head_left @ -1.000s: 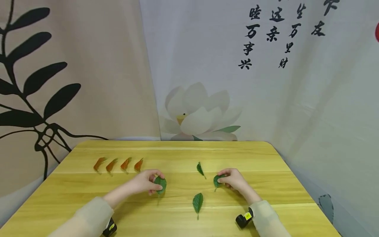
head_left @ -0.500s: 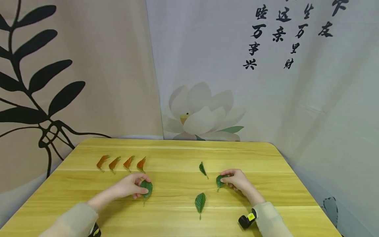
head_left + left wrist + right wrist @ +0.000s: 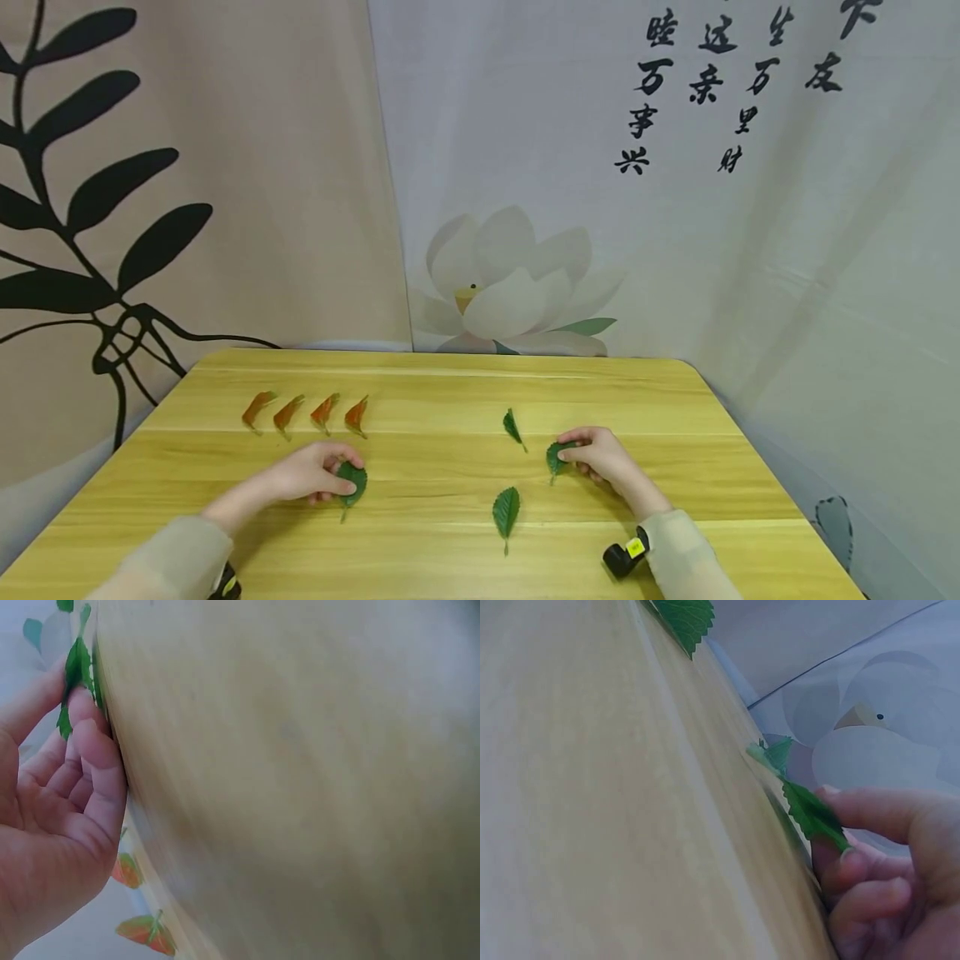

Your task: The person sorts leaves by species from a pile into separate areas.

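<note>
My left hand pinches a green leaf between thumb and fingers, just in front of the row of orange leaves; the same leaf shows at the fingertips in the left wrist view. On the right, my right hand pinches another green leaf, its toothed edge plain in the right wrist view. Between the hands lie two more green leaves: a narrow one farther back and a broader one nearer, stem toward me.
Several orange-red leaves lie in a row at the back left of the wooden table. Behind the table hangs a pale cloth printed with a dark plant, a lotus and black characters. A black device is strapped at the right wrist.
My left hand has moved left with its green leaf, from the middle toward the orange leaves. The right hand keeps its place over the table, still holding its leaf.
</note>
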Action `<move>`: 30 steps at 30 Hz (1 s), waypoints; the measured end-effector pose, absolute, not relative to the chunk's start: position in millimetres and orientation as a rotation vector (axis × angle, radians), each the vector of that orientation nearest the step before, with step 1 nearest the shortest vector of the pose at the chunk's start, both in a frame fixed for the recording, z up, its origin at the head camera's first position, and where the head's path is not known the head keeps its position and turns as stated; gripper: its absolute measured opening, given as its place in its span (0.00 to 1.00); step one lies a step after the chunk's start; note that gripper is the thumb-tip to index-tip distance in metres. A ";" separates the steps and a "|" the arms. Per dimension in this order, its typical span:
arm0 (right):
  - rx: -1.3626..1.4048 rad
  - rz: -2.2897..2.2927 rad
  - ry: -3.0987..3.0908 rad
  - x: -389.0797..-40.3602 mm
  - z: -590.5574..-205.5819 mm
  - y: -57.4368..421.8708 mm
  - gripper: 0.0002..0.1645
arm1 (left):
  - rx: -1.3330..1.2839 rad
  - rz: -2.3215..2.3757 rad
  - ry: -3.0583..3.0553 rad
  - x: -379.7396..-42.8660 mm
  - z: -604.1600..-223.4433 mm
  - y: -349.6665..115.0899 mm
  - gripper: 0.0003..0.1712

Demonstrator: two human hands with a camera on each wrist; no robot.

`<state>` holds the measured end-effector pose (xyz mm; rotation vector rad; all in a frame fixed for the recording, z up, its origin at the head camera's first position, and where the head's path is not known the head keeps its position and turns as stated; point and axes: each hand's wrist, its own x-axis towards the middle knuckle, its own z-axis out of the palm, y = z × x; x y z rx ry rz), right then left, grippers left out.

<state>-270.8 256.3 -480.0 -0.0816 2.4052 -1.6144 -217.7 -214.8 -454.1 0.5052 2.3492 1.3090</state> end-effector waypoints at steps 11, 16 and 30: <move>-0.114 -1.594 2.455 -257.8 -468.1 239.1 0.17 | 0.506 1.240 2.392 -217.9 -455.9 -219.2 0.19; -0.246 -1.561 2.475 -247.4 -449.7 214.5 0.17 | 0.496 1.229 2.401 -217.2 -455.0 -220.8 0.19; -0.644 -1.403 2.428 -230.2 -428.4 120.1 0.14 | 0.514 1.182 2.425 -215.3 -449.1 -219.1 0.19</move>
